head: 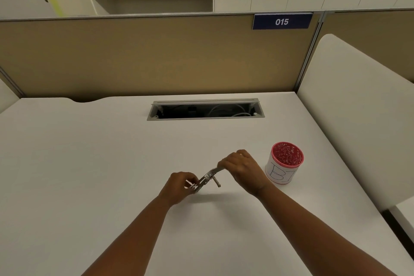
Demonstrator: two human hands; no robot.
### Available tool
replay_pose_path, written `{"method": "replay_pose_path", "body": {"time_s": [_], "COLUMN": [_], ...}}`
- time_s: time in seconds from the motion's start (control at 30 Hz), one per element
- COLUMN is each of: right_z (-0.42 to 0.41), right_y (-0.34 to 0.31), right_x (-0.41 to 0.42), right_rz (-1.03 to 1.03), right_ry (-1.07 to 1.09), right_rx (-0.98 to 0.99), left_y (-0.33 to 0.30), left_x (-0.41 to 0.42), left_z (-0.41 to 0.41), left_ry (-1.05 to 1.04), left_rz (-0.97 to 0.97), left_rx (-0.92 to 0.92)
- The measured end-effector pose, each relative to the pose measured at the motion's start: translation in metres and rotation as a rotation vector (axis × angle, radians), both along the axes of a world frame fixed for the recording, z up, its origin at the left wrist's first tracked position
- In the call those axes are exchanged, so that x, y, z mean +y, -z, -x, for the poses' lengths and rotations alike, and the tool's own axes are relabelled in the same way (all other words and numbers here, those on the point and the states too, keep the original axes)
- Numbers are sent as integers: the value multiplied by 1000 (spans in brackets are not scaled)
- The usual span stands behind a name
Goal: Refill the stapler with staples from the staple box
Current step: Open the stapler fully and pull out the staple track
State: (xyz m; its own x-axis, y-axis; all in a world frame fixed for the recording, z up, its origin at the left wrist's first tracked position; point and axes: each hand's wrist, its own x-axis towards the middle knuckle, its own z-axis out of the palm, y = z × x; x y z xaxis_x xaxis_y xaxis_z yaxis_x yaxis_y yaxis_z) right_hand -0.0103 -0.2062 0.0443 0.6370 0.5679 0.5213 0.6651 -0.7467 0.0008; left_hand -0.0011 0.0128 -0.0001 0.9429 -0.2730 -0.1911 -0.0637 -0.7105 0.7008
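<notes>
A small metal stapler (207, 179) is held just above the white desk (89, 163), swung open, with a thin pusher rod hanging out below it. My left hand (179, 187) grips its lower, near end. My right hand (243, 169) holds the raised far end from above. The stapler is blurred, and I cannot tell whether staples lie in it. No staple box shows anywhere in view.
A pink perforated cup (284, 162) with a white paper label stands to the right of my right hand. A cable slot (206, 110) is sunk into the desk at the back. Tan partition panels close the far side; a white divider (358, 119) runs along the right.
</notes>
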Motion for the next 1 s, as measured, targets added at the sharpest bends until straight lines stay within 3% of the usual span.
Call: {"method": "replay_pose_path", "body": {"time_s": [0.17,0.3,0.53,0.8,1.0], "right_z": [-4,-7,-6,-5,1], "right_y": [6,8,15,19,26], "right_x": [1,4,8,-2,-8], "right_rz": [-242,-361,-479,-517,-129], "right_ry": [271,305,269,287,181], "right_rx": [617,785,804,758,587], "left_y": [-13,-19,-4,-12,-17], "left_x": [3,1,-4,-4,-4], "left_z": [0,-1,-3,-6,-6], "left_ry": [-112,-121,-96,-8,22], "left_rz": [272,299,196,183,214], "left_rx": [404,442,126,-5,67]}}
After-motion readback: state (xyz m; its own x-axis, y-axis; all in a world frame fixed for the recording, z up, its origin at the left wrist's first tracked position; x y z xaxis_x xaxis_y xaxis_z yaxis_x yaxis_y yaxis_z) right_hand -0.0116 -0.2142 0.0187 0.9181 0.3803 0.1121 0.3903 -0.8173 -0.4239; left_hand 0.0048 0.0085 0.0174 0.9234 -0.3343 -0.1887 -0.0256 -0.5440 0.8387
